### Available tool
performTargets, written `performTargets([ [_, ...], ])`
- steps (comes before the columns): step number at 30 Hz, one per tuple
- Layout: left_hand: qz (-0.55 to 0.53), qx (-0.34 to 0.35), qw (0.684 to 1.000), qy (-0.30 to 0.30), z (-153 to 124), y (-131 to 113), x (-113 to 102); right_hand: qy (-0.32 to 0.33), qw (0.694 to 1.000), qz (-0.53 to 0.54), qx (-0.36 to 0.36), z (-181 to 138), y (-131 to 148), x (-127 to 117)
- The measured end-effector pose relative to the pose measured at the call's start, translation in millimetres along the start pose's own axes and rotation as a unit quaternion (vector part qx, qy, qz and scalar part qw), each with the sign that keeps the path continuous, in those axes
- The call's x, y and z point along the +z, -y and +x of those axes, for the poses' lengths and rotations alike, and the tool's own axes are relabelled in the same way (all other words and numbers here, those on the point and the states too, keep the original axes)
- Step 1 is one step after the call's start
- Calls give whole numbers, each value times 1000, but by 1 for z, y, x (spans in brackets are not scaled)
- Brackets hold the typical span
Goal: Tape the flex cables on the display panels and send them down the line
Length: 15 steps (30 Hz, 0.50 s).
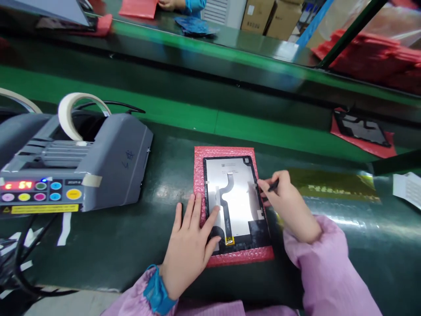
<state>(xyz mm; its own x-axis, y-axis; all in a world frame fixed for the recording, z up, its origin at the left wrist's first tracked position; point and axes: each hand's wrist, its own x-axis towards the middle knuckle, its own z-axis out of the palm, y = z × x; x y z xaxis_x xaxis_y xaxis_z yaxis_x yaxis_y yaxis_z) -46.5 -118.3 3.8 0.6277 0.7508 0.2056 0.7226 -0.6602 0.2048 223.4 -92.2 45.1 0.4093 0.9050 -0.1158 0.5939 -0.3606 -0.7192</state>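
Observation:
A tablet display panel [245, 193] lies back side up on a pink bubble-wrap bag [226, 262]. Its back is silvery with a black border, and a dark flex cable [226, 210] runs down to a yellow patch at the bottom. My left hand [192, 235] rests spread over the panel's lower left edge, fingers apart. Over the right edge, my right hand [284, 197] is closed around a black pen-like tool [273, 185]. Only part of that tool shows; its tip is hard to make out.
To the left stands a grey tape dispenser [121, 162] with a tape roll [67, 116]. Yellow film strips [332, 182] lie on the right. Another panel [362, 127] sits on a pink bag behind them. A co-worker's hand [169, 4] is across the bench.

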Motion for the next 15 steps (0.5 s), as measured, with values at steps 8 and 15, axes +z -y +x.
performTargets([
  [8,20,21,999,-45,8,14,5,-22,974,219,-61,2,-15,38],
  [15,24,37,989,-141,12,44,30,-112,972,188,-86,150,43,46],
])
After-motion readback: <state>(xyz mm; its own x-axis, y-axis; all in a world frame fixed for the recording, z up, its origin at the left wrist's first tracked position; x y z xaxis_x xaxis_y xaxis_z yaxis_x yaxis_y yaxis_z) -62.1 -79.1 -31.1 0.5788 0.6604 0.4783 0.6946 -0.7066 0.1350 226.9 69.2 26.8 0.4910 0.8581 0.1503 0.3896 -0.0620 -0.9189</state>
